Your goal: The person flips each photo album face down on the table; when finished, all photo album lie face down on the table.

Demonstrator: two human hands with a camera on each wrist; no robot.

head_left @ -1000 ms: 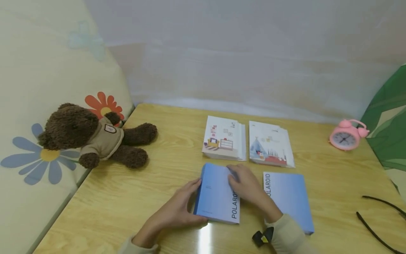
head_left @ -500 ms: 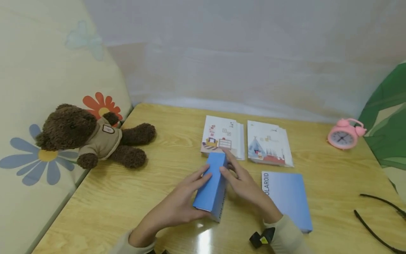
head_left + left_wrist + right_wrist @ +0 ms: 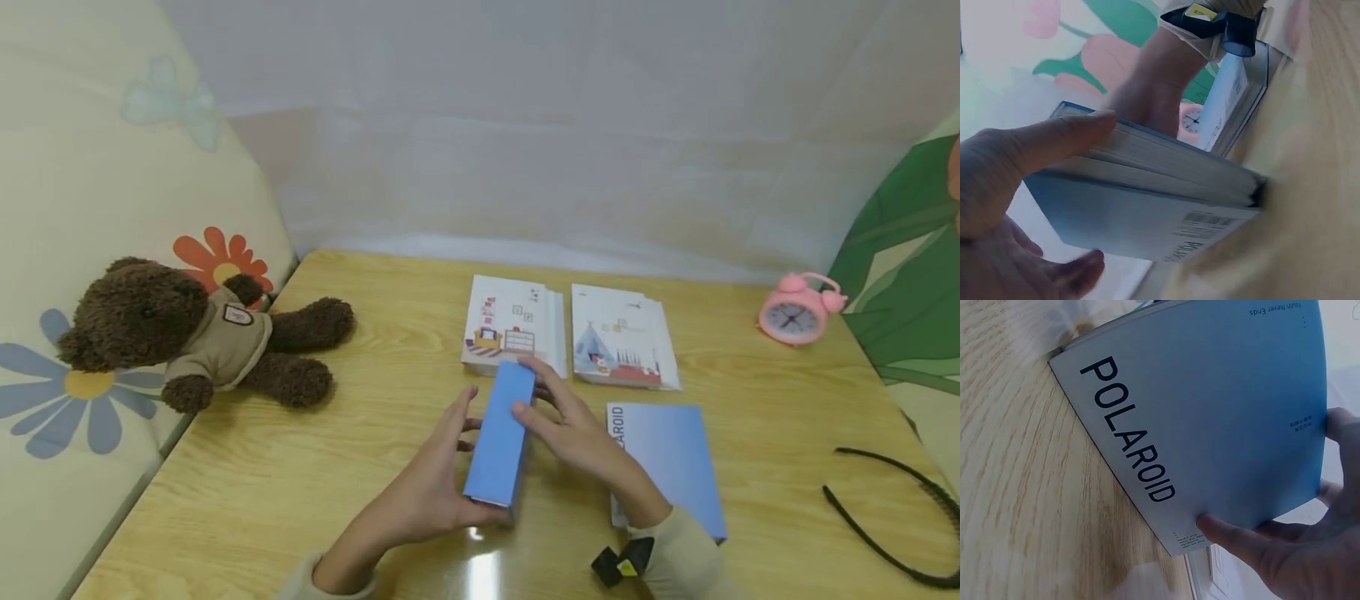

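Now 1 spine-up blue book (image 3: 497, 442), right fingers (image 3: 1233, 538) around it, left fingers (image 3: 1085, 269) loose, thumb (image 3: 1060, 140) against pages (image 3: 1169, 156).

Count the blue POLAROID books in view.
2. One book is held on edge between the left hand and right hand; the other book lies flat on the table, partly covered by the right forearm.

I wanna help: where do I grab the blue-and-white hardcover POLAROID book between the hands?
Maybe across the narrow blue spine, coming from above: fingers on one cover, thumb on the other. The blue-and-white hardcover book is on edge, with the spine up and covers facing sideways.
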